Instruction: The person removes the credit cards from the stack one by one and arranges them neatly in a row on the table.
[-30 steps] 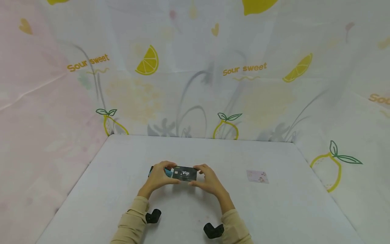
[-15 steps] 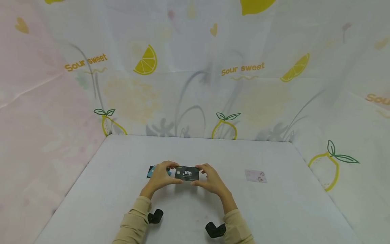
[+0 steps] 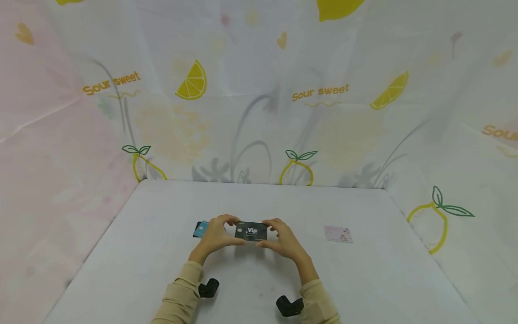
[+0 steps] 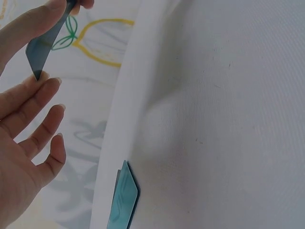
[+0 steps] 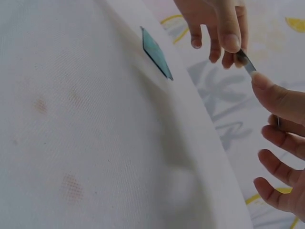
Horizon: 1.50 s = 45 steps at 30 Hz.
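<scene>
A black card (image 3: 251, 231) with "Vip" printed on it and a small chip is held above the table, its printed face toward the head camera. My left hand (image 3: 216, 235) pinches its left end between thumb and index finger. At the opposite end my right hand (image 3: 281, 238) pinches it the same way. In the left wrist view the card (image 4: 45, 45) shows nearly edge-on, with the remaining fingers spread loosely. Behind my left hand a blue card (image 3: 200, 229) lies over a dark one on the table, partly covered by the hand in the head view.
A pale pink card (image 3: 338, 234) lies on the right side of the white table (image 3: 364, 279). Fabric walls (image 3: 251, 121) with lemon prints rise at the back and sides. Black wrist mounts (image 3: 208, 288) stick out from both sleeves.
Both hands have shifted slightly right with the black card, uncovering more of the blue card and the dark one under it. The view itself has drifted a little.
</scene>
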Tool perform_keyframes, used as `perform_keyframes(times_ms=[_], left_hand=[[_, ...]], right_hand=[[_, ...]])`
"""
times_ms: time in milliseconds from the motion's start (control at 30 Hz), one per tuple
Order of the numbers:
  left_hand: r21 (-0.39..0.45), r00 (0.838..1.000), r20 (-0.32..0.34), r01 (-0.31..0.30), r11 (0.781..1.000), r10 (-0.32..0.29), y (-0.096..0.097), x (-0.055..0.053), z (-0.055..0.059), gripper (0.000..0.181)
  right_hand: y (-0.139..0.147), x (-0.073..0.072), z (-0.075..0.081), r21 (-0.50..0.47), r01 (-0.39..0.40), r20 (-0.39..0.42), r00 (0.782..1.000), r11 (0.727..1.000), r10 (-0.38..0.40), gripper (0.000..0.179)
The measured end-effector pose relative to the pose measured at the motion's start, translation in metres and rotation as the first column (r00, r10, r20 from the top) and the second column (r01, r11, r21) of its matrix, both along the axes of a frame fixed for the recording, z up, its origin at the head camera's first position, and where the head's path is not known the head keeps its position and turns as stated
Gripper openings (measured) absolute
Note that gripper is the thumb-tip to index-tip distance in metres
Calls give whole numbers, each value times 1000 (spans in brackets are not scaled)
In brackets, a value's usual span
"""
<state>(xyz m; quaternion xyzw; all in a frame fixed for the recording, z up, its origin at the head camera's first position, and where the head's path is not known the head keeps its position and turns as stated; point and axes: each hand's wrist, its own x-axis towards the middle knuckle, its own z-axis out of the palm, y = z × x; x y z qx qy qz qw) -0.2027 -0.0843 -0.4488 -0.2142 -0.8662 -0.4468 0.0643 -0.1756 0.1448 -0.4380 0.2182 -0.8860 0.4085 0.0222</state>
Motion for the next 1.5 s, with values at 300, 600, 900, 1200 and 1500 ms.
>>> perform_keyframes(times_ms=[300, 600, 900, 1200, 1500], left_hand=[[22, 1000, 5, 13, 1000, -13, 4, -1, 0, 56], [23, 1000, -9, 24, 999, -24, 9, -2, 0, 57], [31, 1000, -4, 30, 999, -30, 16, -3, 1, 58], [15, 999, -29, 28, 1000, -27, 23, -6, -3, 59], [40, 999, -31, 31, 999, -29, 28, -4, -5, 57]], right_hand=[[4, 1, 3, -37, 0, 25, 1000, 999, 1, 58], [9, 2, 3, -30, 11, 5, 1000, 1000, -11, 58], [15, 1, 5, -30, 21, 3, 1000, 999, -21, 58], [21, 1, 3, -26, 41, 7, 999, 999, -41, 58], [24, 2, 1, -24, 49, 11, 999, 998, -49, 57]])
